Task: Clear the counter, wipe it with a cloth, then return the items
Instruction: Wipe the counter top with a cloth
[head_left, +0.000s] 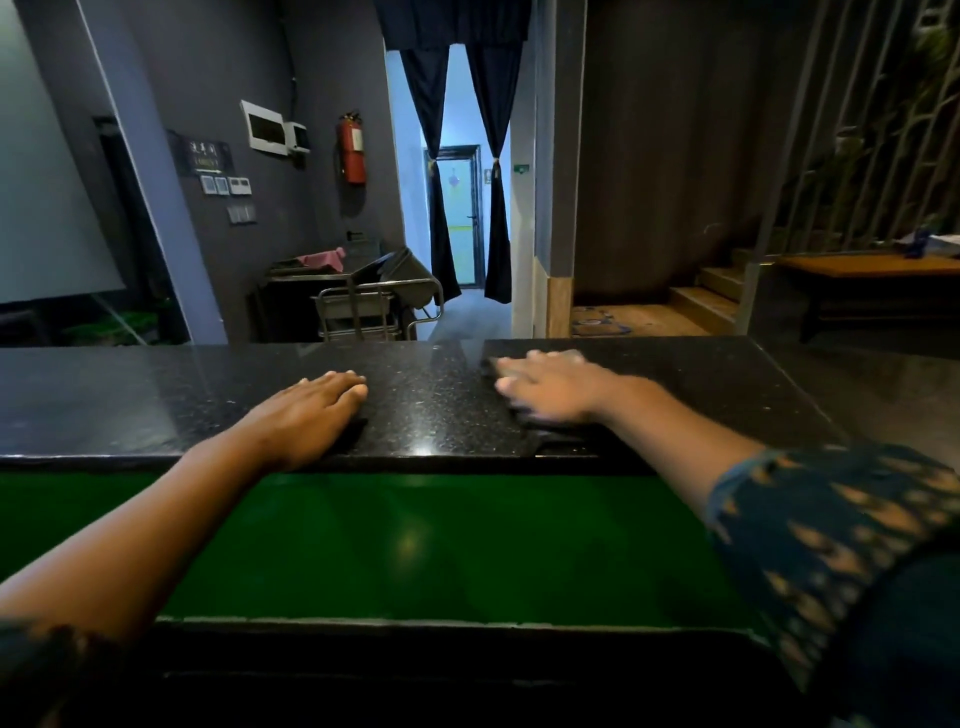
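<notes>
Head view. The left hand (311, 410) lies flat on the counter (156, 395), fingers straight and close together, holding nothing; it appears to serve as a brace near the front edge.

The right hand (550, 387) is also flat, fingers straight and slightly spread, pressing down on a dark cloth (524, 415). The cloth shows only as a dark edge beyond the fingertips and below the palm; the rest is hidden under the hand. The hand is blurred, which suggests a wiping stroke in progress.

No items stand on the visible stretch of counter to either side of the hands. The stone shows a faint sheen between the two hands.

Judgement on progress: clearing looks done for this stretch. Wiping is the step in hand, at the section under the right hand; how much has been covered cannot be told. Returning the items is not yet begun, and the items themselves are not identifiable in view. Beyond the left hand, a trolley (374, 306) stands well apart.
</notes>
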